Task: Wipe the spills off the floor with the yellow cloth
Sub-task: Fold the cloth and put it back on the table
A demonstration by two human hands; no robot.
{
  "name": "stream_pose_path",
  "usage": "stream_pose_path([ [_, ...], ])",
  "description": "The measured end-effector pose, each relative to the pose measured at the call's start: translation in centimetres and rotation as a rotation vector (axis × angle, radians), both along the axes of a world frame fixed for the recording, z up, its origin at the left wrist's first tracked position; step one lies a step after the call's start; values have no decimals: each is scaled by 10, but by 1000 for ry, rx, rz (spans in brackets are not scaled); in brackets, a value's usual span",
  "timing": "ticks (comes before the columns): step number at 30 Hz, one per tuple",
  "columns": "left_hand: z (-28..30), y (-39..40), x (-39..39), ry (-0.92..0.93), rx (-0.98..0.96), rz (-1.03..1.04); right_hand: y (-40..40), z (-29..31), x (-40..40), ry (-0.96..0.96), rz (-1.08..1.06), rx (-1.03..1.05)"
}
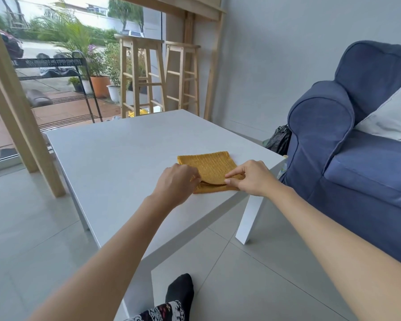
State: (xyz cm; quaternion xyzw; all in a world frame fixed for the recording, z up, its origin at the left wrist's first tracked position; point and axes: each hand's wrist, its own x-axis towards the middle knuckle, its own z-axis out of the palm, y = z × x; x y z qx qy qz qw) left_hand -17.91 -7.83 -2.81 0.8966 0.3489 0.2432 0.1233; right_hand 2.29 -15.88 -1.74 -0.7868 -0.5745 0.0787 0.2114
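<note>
The left hand (175, 181) covers the near left corner of the yellow cloth (212, 166), and its fingertips are out of sight against the fold, so how they take the cloth cannot be told. The right hand (252, 178) hides the cloth's near right corner. The table (116, 154) hides its own far legs and the floor beneath. Right of the table, the blue sofa (357, 140) is cut off by the picture's right edge. Behind the table, the white print on the black rack (49, 62) is too blurred to read.
</note>
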Motion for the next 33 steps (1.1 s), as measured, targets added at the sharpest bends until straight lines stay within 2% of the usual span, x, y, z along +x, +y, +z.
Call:
stream_pose_path([
  [5,11,-1,6,-167,53,44,5,1,-16,-73,10,26],
  [10,9,3,-8,-177,32,36,-4,5,-9,-232,-42,58],
  [15,0,-2,-23,10,-11,-105,-15,6,-5,-189,-3,-14],
  [18,2,4,-20,-44,-7,-94,-14,13,-10,-201,-23,-18],
  [21,0,20,-4,-79,-39,-6,-4,21,-14,-74,-49,-15],
  [24,-11,35,15,139,-114,57,17,16,-18,39,-64,17],
  [27,-20,40,26,312,-188,75,37,-5,-15,39,-64,-108],
  [29,-22,38,26,361,-198,91,44,-19,-13,-41,-14,-226],
  [33,-26,23,19,370,-203,140,42,-28,-9,-124,46,-237],
])
